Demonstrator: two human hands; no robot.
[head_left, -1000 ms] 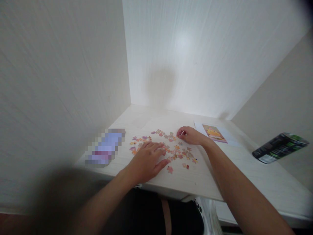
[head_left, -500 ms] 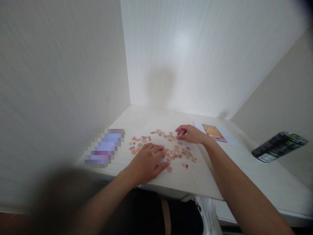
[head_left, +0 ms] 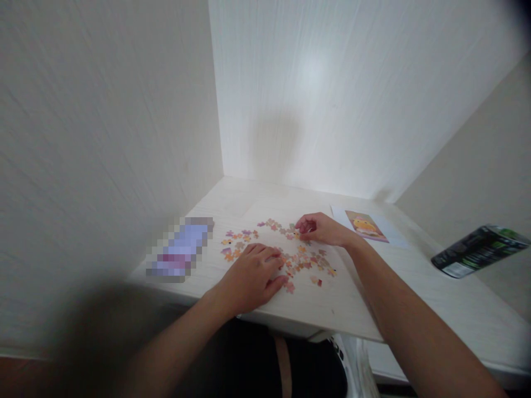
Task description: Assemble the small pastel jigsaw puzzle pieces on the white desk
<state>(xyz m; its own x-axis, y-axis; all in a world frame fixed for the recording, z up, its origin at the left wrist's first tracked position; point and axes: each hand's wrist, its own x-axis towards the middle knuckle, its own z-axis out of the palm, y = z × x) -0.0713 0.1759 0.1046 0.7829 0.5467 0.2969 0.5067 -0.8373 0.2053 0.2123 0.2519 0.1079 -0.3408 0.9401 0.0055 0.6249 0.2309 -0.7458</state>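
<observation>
Pale wood-grain counter (head_left: 394,287) carrying scattered puzzle pieces (head_left: 302,260), lying between hands. Left hand (head_left: 253,279) resting flat, fingers spread, on near-left pieces. Right hand (head_left: 321,228) curling fingertips over far pieces, nearer; pinch uncertain. Reference picture (head_left: 365,225) lying just right.

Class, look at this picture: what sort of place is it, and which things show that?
Probably a home desk set in a pale wall corner: a light wood-grain tabletop, small scattered colourful jigsaw pieces under both hands, and a printed reference picture lying flat.
</observation>
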